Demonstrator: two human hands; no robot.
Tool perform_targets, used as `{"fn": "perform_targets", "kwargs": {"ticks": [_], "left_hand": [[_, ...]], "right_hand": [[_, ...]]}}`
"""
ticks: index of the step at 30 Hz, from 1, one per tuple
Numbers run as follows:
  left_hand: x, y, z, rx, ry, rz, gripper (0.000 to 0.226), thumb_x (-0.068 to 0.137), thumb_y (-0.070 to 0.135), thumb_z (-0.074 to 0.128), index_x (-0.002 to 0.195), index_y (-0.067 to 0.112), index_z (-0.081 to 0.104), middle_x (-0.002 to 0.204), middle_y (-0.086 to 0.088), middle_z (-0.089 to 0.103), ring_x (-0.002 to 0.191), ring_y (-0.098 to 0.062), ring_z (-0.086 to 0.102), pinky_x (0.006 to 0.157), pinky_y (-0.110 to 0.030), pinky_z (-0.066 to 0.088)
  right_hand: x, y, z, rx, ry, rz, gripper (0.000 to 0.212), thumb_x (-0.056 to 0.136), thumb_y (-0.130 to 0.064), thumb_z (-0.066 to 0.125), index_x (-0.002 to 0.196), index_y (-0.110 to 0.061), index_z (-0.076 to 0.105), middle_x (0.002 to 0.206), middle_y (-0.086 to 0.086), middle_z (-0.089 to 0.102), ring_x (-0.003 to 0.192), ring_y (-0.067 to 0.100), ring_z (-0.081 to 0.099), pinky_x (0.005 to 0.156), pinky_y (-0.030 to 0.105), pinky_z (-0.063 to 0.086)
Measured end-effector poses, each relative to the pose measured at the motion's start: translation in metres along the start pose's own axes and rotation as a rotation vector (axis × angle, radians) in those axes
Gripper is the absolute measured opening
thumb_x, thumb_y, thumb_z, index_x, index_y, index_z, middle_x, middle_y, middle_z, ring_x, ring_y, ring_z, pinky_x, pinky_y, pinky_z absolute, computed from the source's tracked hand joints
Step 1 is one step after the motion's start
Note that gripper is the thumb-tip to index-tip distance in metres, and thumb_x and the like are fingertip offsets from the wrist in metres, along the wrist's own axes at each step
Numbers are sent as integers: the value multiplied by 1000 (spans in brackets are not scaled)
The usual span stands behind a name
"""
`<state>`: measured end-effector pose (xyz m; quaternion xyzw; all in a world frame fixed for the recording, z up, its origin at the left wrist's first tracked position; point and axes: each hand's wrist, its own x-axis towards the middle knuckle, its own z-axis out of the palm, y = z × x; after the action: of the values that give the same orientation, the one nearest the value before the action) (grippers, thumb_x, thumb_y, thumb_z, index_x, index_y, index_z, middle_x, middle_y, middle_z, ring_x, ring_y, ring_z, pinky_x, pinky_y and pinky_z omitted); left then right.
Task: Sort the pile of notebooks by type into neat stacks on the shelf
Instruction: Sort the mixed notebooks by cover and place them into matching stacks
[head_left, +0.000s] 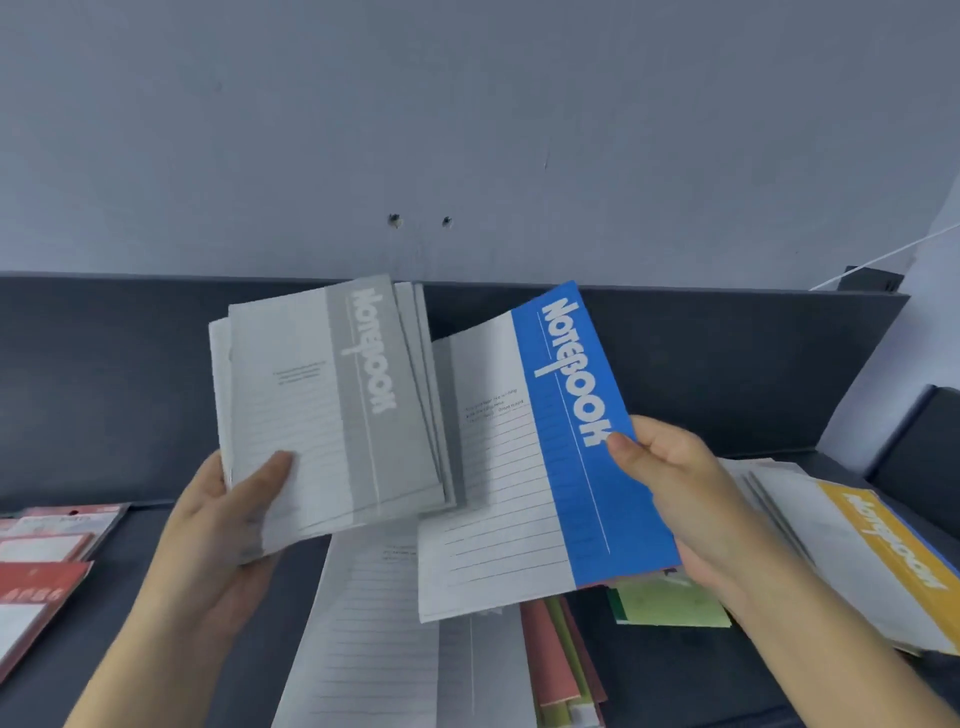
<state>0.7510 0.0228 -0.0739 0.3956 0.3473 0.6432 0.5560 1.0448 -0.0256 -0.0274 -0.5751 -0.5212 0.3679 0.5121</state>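
Above the dark shelf (701, 670) and the loose pile (389, 649) lying on it, the right hand (675, 493) pinches a blue notebook (561, 441) by its edge. The left hand (218, 519) grips a fanned bundle of grey notebooks (332, 415). A yellow-topped stack (841, 551) lies at right.

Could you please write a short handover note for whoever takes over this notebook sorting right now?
Left hand grips a fanned bundle of grey notebooks. Right hand holds the blue notebook, lifted beside them.
Done: yellow stack at the right of the shelf, red notebooks at the left.
Left: grey, pink and green ones lie unsorted in the middle pile; the held ones need placing.
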Motion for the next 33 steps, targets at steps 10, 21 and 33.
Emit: {"fn": "perform_targets", "kwargs": {"ticks": [10,21,33], "left_hand": [[-8,-3,-21,4,51,-10,19,92,5,52,107,11,62,94,0,76,76,-10,73,58,-20,57],[-29,-30,46,61,-220,-227,30,90,5,57,120,9,56,111,-13,72,97,-32,71,67,-37,60],[-46,-54,135,266,-415,-213,24,94,18,57,117,24,58,110,4,72,103,-20,69,87,-42,54]], "right_hand": [[-17,84,64,-504,-218,144,59,91,-3,51,139,-31,32,140,-12,36,114,1,45,87,18,48],[-26,50,41,36,-92,94,46,84,-47,50,127,-33,52,127,-18,59,117,-1,53,97,18,43],[-47,38,-17,139,209,48,42,88,-4,60,112,-37,51,101,-20,69,92,-5,65,81,20,51]]}}
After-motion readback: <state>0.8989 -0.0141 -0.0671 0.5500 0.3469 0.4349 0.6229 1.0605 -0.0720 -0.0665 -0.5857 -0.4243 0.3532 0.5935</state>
